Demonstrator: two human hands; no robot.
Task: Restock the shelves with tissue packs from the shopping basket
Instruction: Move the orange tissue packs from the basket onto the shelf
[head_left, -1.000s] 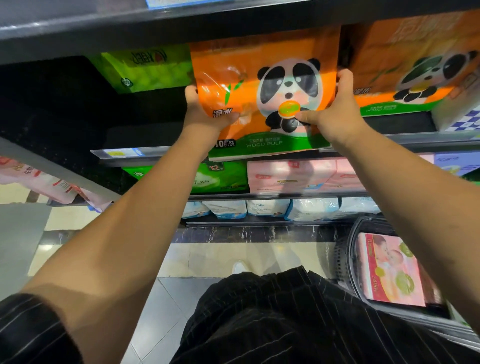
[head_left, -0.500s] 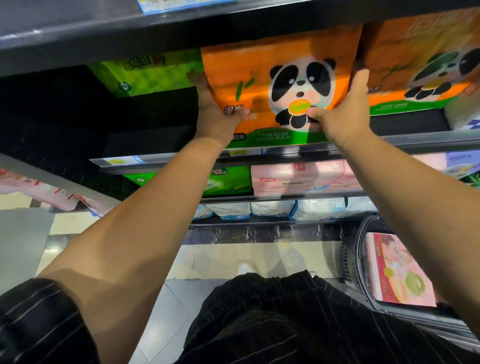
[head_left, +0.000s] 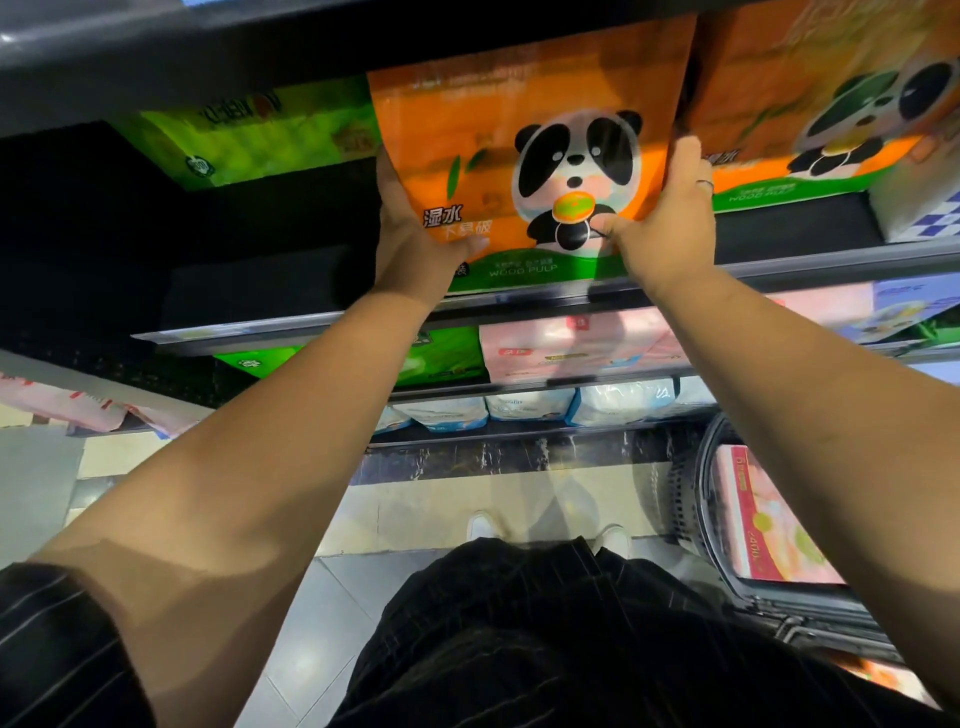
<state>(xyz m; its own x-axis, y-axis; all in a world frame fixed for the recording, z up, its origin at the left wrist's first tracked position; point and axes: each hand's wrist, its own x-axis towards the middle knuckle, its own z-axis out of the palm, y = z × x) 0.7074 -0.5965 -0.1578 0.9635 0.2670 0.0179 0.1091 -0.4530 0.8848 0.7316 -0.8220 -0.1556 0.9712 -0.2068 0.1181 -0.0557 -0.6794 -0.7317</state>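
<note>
A: Where is the tissue pack now?

B: The orange soft plastic tissue pack with the panda picture (head_left: 524, 156) stands upright on the dark metal upper shelf (head_left: 810, 262); its green bottom band sits at the front edge; it is just beside a second orange panda pack (head_left: 810, 104) on the right side, and a green tissue pack (head_left: 249, 135) lies further back on the left.

A: And the hands?

B: The left hand (head_left: 415, 228) presses the left side of the pack; the right hand (head_left: 670, 218) presses the right side; the fingers (head_left: 683, 156) of both are closed around the pack edges, the thumbs on the front face; so the pack is not released.

A: How far is the work, in your opinion?

B: This pack looks nearly placed; I think only a push to the back and letting go remain; the dark round plastic shopping basket (head_left: 696, 499) at the lower right holds at least one pink tissue pack (head_left: 769, 525); more may be under it, I cannot tell; the left part of the upper shelf looks to have free room, while the lower shelves already carry pink, green and white packs; so the restocking is not finished.
</note>
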